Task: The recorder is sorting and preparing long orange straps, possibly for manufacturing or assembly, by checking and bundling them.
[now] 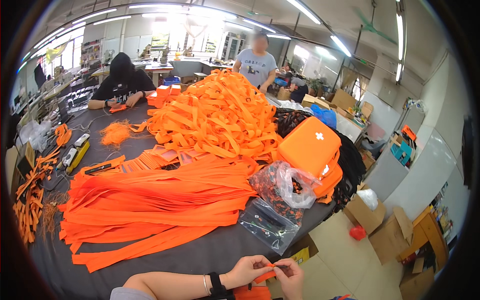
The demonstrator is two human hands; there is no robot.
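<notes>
Near the table's front edge, my left hand (246, 272) pinches a short orange webbing strap (265, 276) between thumb and fingers. My right hand (292, 281) meets it from the right, fingertips closed on the strap's end, where a small dark piece shows. What that dark piece is, I cannot make out. Below my hands, by my lap, lies more orange material (251, 292), partly cut off by the lower edge. Ahead of my left forearm spreads a thick bundle of long flat orange straps (160, 200).
A tall heap of orange webbing (215, 115) fills the table's middle. Right of it are orange cases (310, 147), a clear bag of small black and orange parts (282, 187) and a flat clear bag (268, 225). Cardboard boxes (390, 235) stand on the floor. Two people are across the table.
</notes>
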